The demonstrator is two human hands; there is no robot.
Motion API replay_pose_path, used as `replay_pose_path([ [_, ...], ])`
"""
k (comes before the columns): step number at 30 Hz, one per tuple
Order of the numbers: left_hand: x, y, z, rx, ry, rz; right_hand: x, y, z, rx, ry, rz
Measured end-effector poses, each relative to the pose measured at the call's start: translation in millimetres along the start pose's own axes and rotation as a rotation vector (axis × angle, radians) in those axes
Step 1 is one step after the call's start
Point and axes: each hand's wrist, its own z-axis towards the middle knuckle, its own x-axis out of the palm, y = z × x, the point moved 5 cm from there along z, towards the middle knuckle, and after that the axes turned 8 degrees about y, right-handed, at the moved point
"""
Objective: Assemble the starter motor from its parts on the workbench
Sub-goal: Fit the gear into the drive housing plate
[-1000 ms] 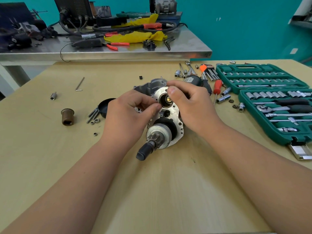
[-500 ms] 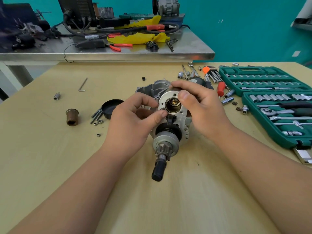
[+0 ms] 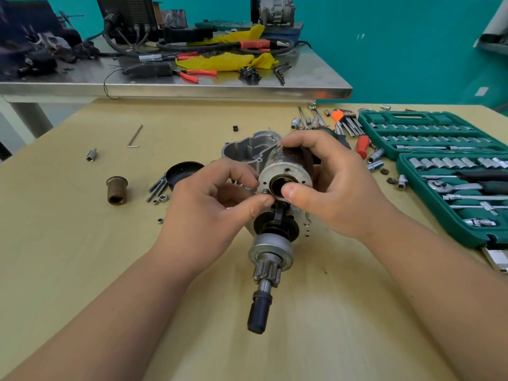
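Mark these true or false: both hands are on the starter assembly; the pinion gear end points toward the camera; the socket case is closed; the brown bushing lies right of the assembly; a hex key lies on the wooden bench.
1. Both the left hand and right hand are on the starter assembly. True.
2. The pinion gear end points toward the camera. True.
3. The socket case is closed. False: it lies open, sockets showing.
4. The brown bushing lies right of the assembly. False: it is to the left.
5. A hex key lies on the wooden bench. True.

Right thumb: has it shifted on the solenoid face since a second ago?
Yes. The right thumb slid from above the bore down to its lower edge.
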Motion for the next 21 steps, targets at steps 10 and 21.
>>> replay_pose_path([
  [10,-1.9,3.2,-0.8,-0.057,0.037,0.014,1.6,0.7,-1.1,-0.006,0.002,0.049],
  [21,2.7,3.9,3.5,-0.084,0.211,-0.214,2.4,5.2,-0.3,0.011,0.136,0.236],
])
